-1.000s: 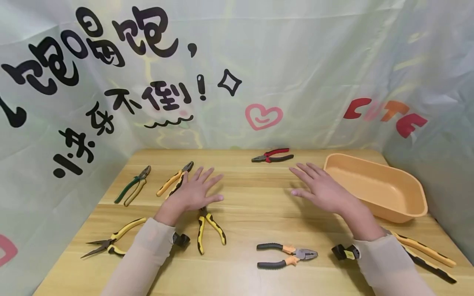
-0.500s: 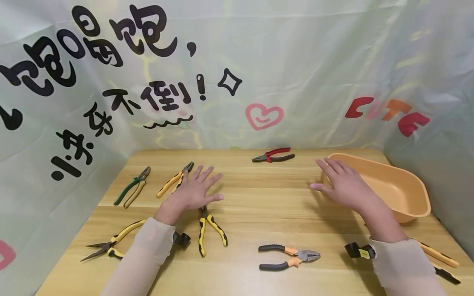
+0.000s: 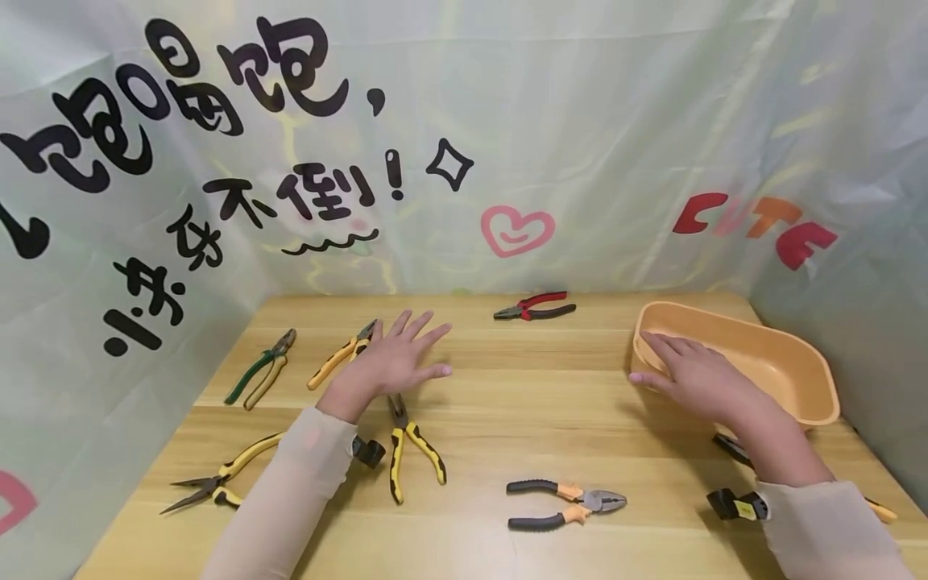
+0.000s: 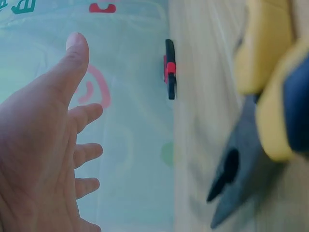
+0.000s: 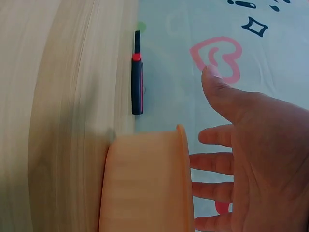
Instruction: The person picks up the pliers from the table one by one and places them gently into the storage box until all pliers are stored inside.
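Observation:
My left hand (image 3: 391, 358), fingers spread, hovers over the left part of the table and holds nothing. Beneath and beside it lie orange-handled pliers (image 3: 333, 362), partly covered by the hand, and yellow-and-black long-nose pliers (image 3: 397, 435). The right hand (image 3: 699, 379) is at the near left side of an orange plastic basin (image 3: 790, 370), fingers extended over its rim. In the right wrist view its fingertips (image 5: 205, 162) come right at the basin's rim, thumb apart. Below the right forearm, another pair of pliers (image 3: 732, 449) is mostly hidden.
Red-and-black pliers (image 3: 536, 308) lie at the back. Green-and-tan pliers (image 3: 261, 366) are at far left, with large yellow needle-nose pliers (image 3: 210, 483) nearer. Black-and-orange combination pliers (image 3: 569, 506) lie in front. A printed curtain (image 3: 616, 121) encloses the table (image 3: 522, 419).
My right hand has moved right, from over the table to the basin's rim. The left hand has shifted slightly forward and right, still spread. The pliers lie where they were.

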`<state>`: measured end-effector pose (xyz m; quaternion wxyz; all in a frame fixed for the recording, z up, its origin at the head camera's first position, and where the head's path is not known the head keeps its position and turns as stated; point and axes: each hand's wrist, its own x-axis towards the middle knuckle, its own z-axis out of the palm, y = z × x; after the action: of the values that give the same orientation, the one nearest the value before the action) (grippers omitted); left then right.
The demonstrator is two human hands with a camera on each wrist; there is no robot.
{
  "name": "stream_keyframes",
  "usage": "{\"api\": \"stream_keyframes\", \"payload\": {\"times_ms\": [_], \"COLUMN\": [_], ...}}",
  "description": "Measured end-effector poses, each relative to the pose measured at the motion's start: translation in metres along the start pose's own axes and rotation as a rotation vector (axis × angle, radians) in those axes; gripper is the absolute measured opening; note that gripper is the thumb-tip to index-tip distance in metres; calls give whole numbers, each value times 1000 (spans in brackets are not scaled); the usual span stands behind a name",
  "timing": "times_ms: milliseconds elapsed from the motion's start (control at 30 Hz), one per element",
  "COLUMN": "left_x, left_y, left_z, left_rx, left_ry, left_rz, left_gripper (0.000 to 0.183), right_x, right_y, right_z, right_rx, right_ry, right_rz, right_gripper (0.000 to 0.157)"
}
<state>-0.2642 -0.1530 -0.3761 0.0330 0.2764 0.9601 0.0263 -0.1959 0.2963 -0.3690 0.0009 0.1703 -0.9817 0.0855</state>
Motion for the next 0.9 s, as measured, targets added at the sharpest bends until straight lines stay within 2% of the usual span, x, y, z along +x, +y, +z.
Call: {"api": "stream_keyframes", "payload": {"times_ms": [267,533,900], "left_x": [6,12,21], "left_y": [5,9,17], "left_z": [-6,-7,-10], "left_rx": [-21,-41,-43], "left_ry": [19,2,-16], "left_rz": [2,4,14], "left_gripper": [81,83,78], "right_x": [-1,-9,-16], "right_y": [0,5,14], "right_z": [-3,-6,-11], "right_rx": [64,99,132], "right_ry": [-23,-69,-60], "right_rz": [19,72,75], "right_gripper": [82,86,85]}}
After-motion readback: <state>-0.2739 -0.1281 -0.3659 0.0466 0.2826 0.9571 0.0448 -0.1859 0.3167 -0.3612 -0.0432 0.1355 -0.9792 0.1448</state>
